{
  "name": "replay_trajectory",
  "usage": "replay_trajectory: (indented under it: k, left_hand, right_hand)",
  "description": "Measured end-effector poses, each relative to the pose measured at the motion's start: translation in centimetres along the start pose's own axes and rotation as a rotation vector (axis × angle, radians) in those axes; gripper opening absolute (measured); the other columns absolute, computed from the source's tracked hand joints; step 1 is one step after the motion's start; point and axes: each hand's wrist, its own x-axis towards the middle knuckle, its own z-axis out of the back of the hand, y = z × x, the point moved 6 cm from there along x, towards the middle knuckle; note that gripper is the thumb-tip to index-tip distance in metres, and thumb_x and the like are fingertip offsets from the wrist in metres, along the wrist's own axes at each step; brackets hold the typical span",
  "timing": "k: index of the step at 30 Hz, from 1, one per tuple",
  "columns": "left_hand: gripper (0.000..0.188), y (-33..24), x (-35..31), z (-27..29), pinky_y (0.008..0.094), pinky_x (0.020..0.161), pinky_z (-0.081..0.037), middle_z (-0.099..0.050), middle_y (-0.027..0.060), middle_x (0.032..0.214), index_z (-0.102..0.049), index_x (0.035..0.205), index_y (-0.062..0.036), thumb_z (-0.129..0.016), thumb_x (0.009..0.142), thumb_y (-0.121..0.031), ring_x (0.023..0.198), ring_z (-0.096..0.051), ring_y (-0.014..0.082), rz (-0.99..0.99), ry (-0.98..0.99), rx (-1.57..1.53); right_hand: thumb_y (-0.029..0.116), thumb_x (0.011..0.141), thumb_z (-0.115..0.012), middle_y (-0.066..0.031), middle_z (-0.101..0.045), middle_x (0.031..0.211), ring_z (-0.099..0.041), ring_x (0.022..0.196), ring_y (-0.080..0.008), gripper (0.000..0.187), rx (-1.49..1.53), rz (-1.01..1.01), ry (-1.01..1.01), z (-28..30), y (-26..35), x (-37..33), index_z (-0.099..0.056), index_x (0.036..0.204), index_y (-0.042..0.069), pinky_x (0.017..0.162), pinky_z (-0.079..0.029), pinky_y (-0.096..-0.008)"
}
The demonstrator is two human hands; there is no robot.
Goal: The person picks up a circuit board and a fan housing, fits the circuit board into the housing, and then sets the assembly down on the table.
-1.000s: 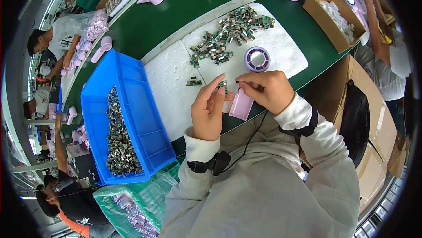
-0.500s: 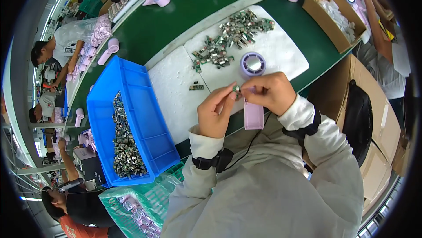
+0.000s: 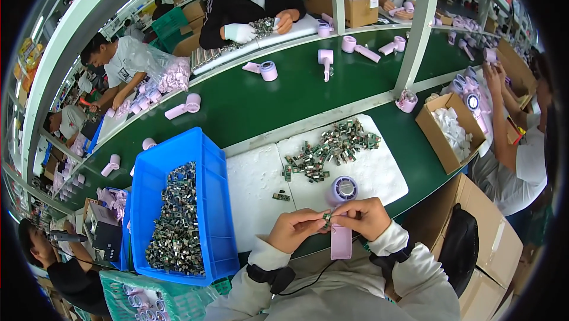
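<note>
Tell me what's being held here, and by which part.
A small circuit board, pinched by the left hand; the exact edge is hidden. Whether the right hand grips it or the fan cannot be told.

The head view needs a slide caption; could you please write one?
Left hand and right hand meet at a small circuit board by a lilac device.

Bin left of foam sheet, circuit boards inside. On sheet: heap of boards toward far edge, loose board nearer, left of heap. Fan head before heap. Carton right, on worktop. Crate at bin's near end.
</note>
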Motion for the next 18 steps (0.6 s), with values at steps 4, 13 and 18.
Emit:
replay_trajectory:
  k: [4,13,18]
  left_hand:
    - [0.025,-0.1,0.2,-0.1,0.0320,0.090,-0.057,-0.067,0.0153,0.114,-0.065,0.121,0.0053,-0.061,0.097,0.002,0.104,-0.067,0.0226,-0.050,-0.010,0.067]
    - [0.027,-0.1,0.7,-0.3,0.0308,0.090,-0.056,-0.067,0.0151,0.115,-0.064,0.123,0.0050,-0.060,0.097,0.003,0.104,-0.067,0.0206,-0.182,-0.183,0.116]
    - [0.028,0.2,0.5,0.6,0.0309,0.091,-0.056,-0.068,0.0138,0.117,-0.063,0.125,0.0055,-0.060,0.098,0.001,0.105,-0.066,0.0193,-0.115,-0.234,0.108]
  right_hand:
    - [0.003,0.086,-0.076,0.0020,-0.050,0.056,-0.040,0.052,-0.0034,0.011,-0.026,0.004,-0.019,0.1,0.0,0.0,-0.075,0.097,0.002,0.048,-0.032,-0.0241]
    - [0.001,0.084,-0.075,-0.0014,-0.053,0.060,-0.048,0.054,-0.0072,0.012,-0.194,-0.009,-0.144,0.1,0.6,0.5,-0.075,0.095,0.004,0.051,-0.039,-0.0248]
    - [0.002,0.083,-0.073,-0.0057,-0.062,0.077,-0.060,0.067,-0.0156,0.017,-0.354,0.357,0.019,-0.7,3.2,0.4,-0.076,0.099,0.007,0.059,-0.047,-0.0289]
